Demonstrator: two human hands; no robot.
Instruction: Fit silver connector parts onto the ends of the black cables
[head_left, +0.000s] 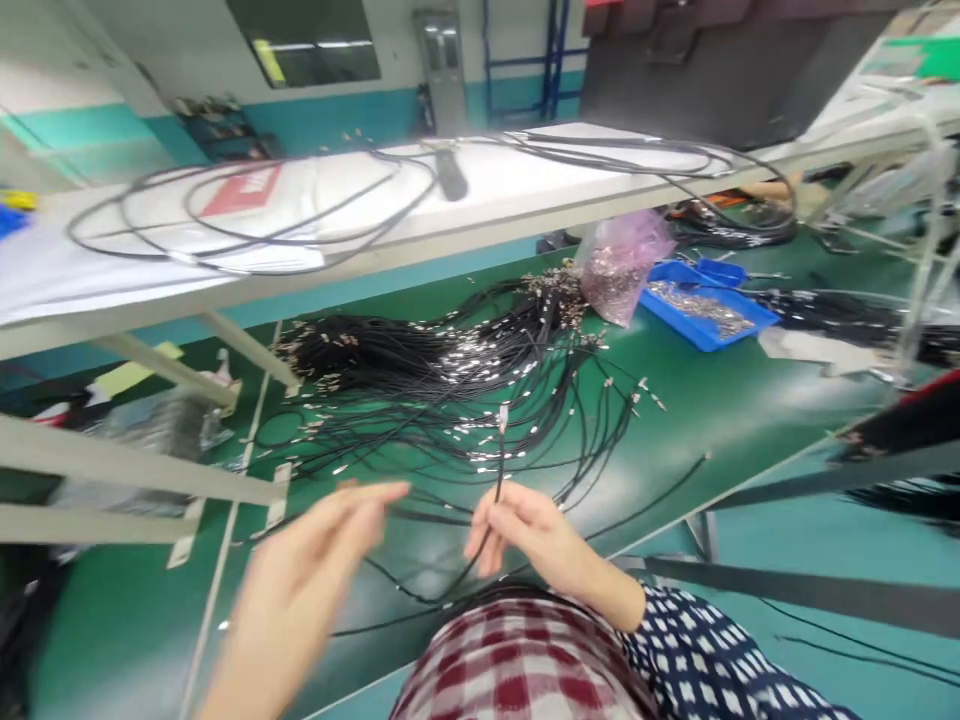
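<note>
My right hand (525,530) is closed around a thin black cable (500,470), pinching it between thumb and fingers. The cable's end stands up above the hand and carries a small metal-and-white connector (503,415); its lower part curves down toward the bench's front edge. To the left, my left hand (322,550) is smeared by motion, its index finger stretched toward the right hand and the thumb below it. Nothing shows in that hand. Just beyond both hands, a large pile of black cables (405,360) with metal ends lies on the green bench (652,400).
A pink plastic bag (626,260) of small parts stands beside a blue tray (705,305) holding metal pieces. Above the bench runs a white shelf (360,205) with coiled cables on it. Metal shelf legs (251,350) stand at the left.
</note>
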